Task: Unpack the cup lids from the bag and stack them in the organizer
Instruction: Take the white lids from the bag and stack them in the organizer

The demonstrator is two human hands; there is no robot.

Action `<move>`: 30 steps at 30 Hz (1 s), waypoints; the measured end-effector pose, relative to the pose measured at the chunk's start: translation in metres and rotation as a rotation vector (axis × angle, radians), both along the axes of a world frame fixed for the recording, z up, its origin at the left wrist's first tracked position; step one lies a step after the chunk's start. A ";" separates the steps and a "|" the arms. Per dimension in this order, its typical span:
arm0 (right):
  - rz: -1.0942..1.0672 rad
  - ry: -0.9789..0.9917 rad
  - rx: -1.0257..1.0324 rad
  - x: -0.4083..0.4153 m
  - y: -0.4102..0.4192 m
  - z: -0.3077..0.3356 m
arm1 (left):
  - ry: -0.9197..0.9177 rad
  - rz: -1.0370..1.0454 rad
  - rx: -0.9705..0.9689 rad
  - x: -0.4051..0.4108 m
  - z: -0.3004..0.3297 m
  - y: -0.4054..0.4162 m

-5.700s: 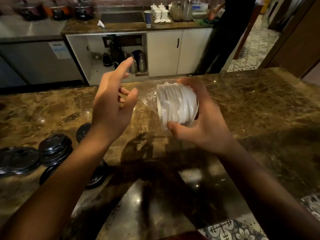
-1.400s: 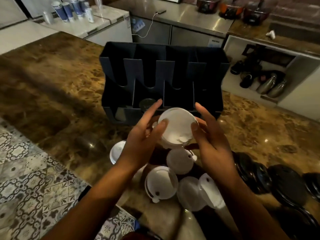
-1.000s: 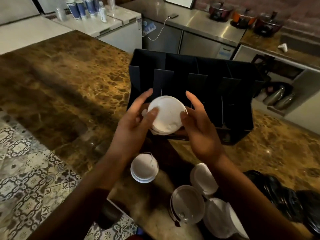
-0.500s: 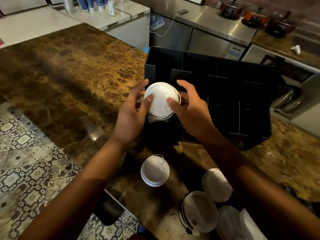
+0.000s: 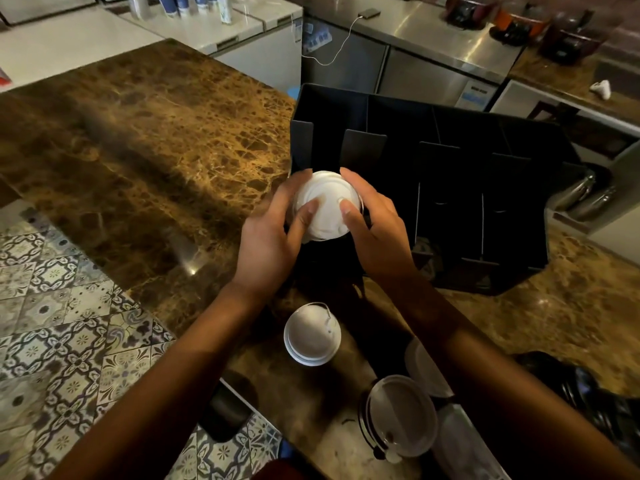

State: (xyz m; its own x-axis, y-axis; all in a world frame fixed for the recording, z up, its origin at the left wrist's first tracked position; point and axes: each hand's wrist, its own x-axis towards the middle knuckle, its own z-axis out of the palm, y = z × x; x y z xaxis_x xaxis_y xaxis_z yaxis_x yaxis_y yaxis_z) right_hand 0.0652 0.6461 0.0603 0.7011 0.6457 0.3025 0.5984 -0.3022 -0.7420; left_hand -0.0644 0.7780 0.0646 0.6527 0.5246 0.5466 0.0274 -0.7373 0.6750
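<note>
Lids (image 5: 325, 206), a short white stack, sit clamped between my left hand (image 5: 273, 237) and right hand (image 5: 377, 233), fingers curled round the rim, thumbs pressed on top. The stack hangs at frame centre over the leftmost slot of the black organizer (image 5: 450, 174), axis roughly upright. More loose lids (image 5: 311, 336) lie on the desk (image 5: 156, 133) below.

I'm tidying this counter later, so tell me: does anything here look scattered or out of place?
Yes. While both hands hold a white lid stack at the black organizer, other white lids lie loose on the marble counter near its edge, some flipped rim-up, not stacked.
</note>
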 end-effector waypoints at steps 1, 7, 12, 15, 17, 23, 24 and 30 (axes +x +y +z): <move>0.001 0.006 -0.003 0.001 0.000 -0.001 | -0.003 -0.003 0.021 0.001 -0.001 -0.001; 0.000 0.017 0.011 0.002 0.000 -0.004 | 0.001 0.013 0.040 0.002 -0.006 -0.003; 0.005 0.020 0.029 0.001 0.003 -0.004 | -0.053 0.025 0.007 0.004 -0.004 0.000; -0.005 -0.069 -0.007 -0.001 0.004 -0.001 | -0.014 0.061 0.056 0.004 -0.012 -0.002; -0.032 -0.177 -0.057 -0.002 0.005 0.004 | -0.017 0.101 0.047 0.004 -0.015 -0.005; -0.136 -0.383 -0.171 0.003 0.016 0.013 | 0.171 0.180 0.118 0.014 -0.019 0.009; -0.142 -0.414 -0.235 0.005 0.018 0.012 | 0.200 0.169 0.135 0.015 -0.023 0.013; -0.152 -0.455 -0.367 0.007 0.024 0.003 | 0.239 0.166 0.184 0.021 -0.036 0.005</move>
State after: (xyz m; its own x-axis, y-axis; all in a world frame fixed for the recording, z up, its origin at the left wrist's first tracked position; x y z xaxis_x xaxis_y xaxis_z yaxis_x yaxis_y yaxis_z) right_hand 0.0721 0.6703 0.0632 0.6464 0.6674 0.3698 0.7612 -0.5972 -0.2526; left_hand -0.0432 0.7828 0.0283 0.6877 0.5411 0.4841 0.2981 -0.8184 0.4913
